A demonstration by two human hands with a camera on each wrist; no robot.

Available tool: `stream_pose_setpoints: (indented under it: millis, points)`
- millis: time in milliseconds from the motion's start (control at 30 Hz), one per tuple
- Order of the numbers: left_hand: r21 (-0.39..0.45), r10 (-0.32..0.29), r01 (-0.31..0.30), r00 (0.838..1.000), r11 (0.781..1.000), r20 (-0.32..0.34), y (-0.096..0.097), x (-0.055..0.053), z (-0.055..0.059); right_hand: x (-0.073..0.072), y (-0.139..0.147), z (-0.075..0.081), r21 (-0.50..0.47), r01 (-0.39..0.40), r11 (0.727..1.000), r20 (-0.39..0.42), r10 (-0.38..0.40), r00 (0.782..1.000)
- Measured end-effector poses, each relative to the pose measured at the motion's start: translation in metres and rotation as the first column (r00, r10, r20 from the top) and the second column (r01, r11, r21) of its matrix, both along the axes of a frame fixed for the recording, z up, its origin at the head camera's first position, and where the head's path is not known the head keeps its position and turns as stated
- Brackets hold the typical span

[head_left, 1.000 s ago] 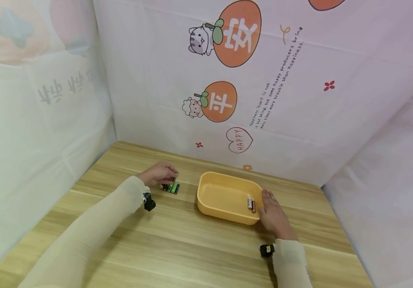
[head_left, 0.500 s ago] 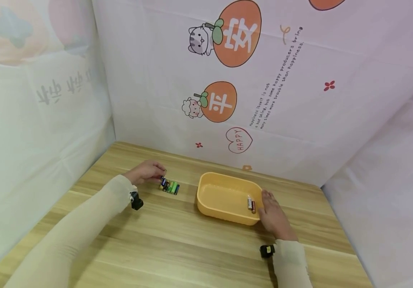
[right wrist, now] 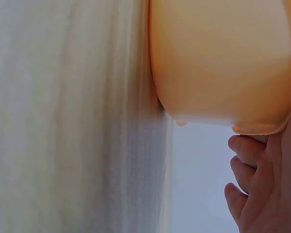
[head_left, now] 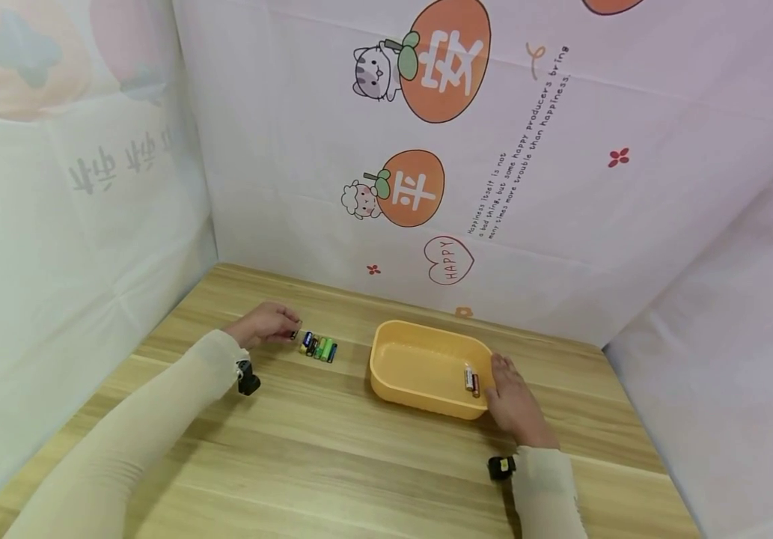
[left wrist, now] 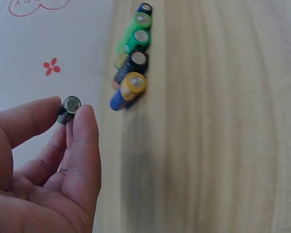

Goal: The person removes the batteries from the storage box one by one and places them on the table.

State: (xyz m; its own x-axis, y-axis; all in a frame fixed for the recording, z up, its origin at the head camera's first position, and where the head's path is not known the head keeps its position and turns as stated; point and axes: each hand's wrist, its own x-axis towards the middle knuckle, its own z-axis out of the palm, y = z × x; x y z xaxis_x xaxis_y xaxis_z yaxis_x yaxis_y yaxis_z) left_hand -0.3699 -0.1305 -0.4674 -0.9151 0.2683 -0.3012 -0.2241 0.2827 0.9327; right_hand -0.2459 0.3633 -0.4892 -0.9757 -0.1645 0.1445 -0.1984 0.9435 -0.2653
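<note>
My left hand (head_left: 266, 323) pinches a small dark battery (left wrist: 69, 108) between thumb and finger, just left of a short row of batteries. That row lies side by side on the table; nearest the hand is a blue and yellow battery (left wrist: 129, 91), then a black battery (left wrist: 131, 67), green ones and a blue-ended one. A yellow plastic basin (head_left: 426, 370) stands to the right of the row. Inside its right end lie a silvery battery (head_left: 469, 378) and a reddish-brown battery (head_left: 476, 386). My right hand (head_left: 512, 399) rests along the basin's right end, fingers extended against its wall.
The wood-grain table (head_left: 332, 464) reaches back to a white printed cloth wall (head_left: 292, 187), with cloth walls at left and right too. Each wrist carries a small black camera, the left camera (head_left: 248, 379) hanging close over the table.
My left hand has drawn back leftward from over the row, with the dark battery pinched in it. The blue and yellow battery now shows at the row's left end. My right hand keeps its place.
</note>
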Motion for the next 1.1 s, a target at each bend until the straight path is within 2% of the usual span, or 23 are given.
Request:
stream_pose_setpoints:
  millis: [233, 500, 833, 1100]
  points:
    - [0.002, 0.029, -0.03, 0.999, 1.0, 0.023, 0.003, -0.005, -0.011, -0.002, 0.001, -0.001, -0.004, -0.002, 1.0, -0.001, 0.002, 1.0]
    - [-0.022, 0.016, -0.015, 1.0, 1.0, 0.025, 0.008, -0.008, -0.016, -0.002, 0.003, -0.004, -0.01, 0.001, 1.0, -0.003, -0.001, 1.0]
    - [-0.092, 0.017, -0.019, 1.0, 0.996, -0.023, 0.011, -0.011, -0.022, -0.002, 0.003, -0.004, -0.01, 0.002, 1.0, -0.004, -0.002, 1.0]
    - [-0.19, -0.01, -0.006, 0.997, 0.982, -0.082, 0.014, -0.008, -0.018, -0.002, 0.002, -0.003, -0.021, -0.007, 1.0, -0.011, 0.006, 1.0]
